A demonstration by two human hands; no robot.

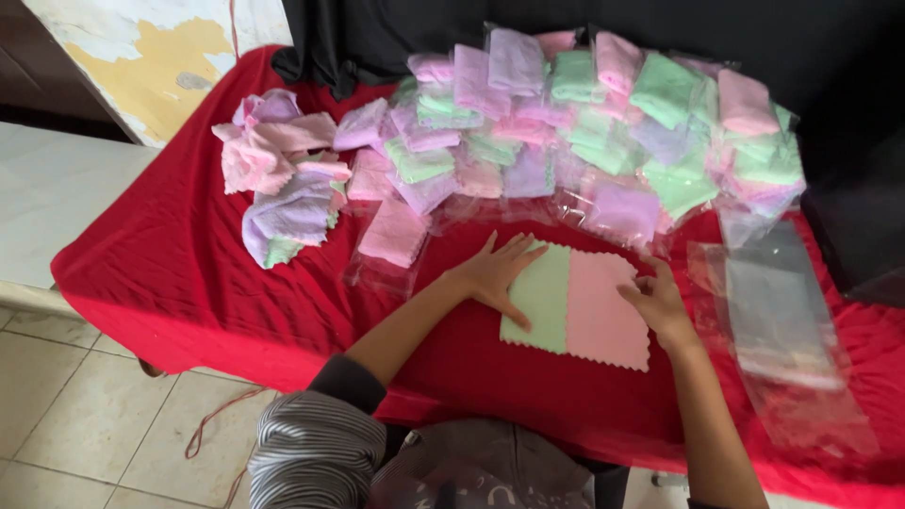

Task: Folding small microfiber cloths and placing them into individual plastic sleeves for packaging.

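Green cloth [544, 294]: upper left part hidden under left hand [492, 271]. Pink cloth [604, 308]: right edge partly under right hand [657, 300]. Clear bags [782, 320], right of frame: blurred, contents unreadable. Worktop [189, 273]: lower right corner cut off by frame edge.

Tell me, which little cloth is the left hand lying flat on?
The green cloth. The left hand lies on it with fingers spread, while the pink cloth beside it is only touched at its right edge by the right hand.
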